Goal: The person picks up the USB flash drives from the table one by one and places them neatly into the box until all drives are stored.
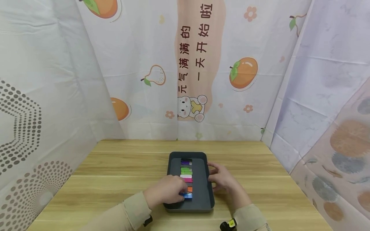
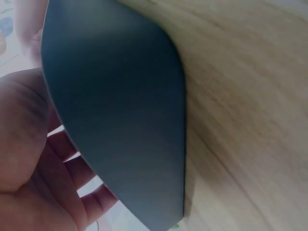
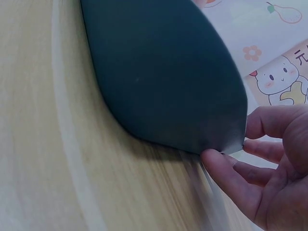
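A dark grey rectangular tray [image 1: 200, 192] stands on the wooden table. Down its middle runs a column of small colourful lighter-like sticks, among them a purple one [image 1: 185, 163], a white one [image 1: 186, 176], a pink one [image 1: 188, 180] and an orange one [image 1: 189, 189]. My left hand [image 1: 170, 189] reaches over the tray's left wall, and its thumb and fingers pinch the left end of the blue lighter [image 1: 188, 195]. In the left wrist view the tray's wall hides those fingertips. The right hand [image 1: 221, 177] holds the tray's right rim, thumb [image 3: 226, 171] against the outer wall.
The wooden table [image 1: 121, 179] extends on both sides of the tray and behind it. A printed fabric curtain [image 1: 150, 106] hangs along the table's back edge, with more cloth on the left and right sides. Each wrist carries a small black strap-on device [image 1: 227, 225].
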Tool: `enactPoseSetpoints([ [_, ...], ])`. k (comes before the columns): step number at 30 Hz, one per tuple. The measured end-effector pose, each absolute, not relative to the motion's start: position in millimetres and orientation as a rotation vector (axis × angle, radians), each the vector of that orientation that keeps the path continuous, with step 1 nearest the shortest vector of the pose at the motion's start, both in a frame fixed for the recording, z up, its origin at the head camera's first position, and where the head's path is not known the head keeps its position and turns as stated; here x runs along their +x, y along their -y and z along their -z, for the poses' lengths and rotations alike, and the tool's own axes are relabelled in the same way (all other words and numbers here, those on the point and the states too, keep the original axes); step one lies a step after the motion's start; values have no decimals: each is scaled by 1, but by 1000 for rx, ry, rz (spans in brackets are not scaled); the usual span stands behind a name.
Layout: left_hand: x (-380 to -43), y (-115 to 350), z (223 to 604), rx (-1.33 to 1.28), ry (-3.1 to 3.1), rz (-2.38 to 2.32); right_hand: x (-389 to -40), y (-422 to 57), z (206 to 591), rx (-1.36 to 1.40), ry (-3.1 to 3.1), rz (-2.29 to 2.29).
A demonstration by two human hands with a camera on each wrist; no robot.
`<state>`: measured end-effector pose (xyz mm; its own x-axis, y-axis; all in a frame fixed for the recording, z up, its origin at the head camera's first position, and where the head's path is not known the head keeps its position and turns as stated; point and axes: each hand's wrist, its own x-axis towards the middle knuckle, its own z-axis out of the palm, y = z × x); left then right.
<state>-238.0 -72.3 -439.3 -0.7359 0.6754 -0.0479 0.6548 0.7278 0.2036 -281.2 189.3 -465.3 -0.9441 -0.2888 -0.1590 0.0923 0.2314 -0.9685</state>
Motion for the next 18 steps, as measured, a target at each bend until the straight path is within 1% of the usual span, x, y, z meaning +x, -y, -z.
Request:
enactPoseSetpoints([
  [8,-234,73,438,1120,-2826,-239,-283,-189,463,-192,-2197,1765],
  [18,-235,72,446,1151,-2818,-195,-281,-189,466,-184,-2199,1775],
])
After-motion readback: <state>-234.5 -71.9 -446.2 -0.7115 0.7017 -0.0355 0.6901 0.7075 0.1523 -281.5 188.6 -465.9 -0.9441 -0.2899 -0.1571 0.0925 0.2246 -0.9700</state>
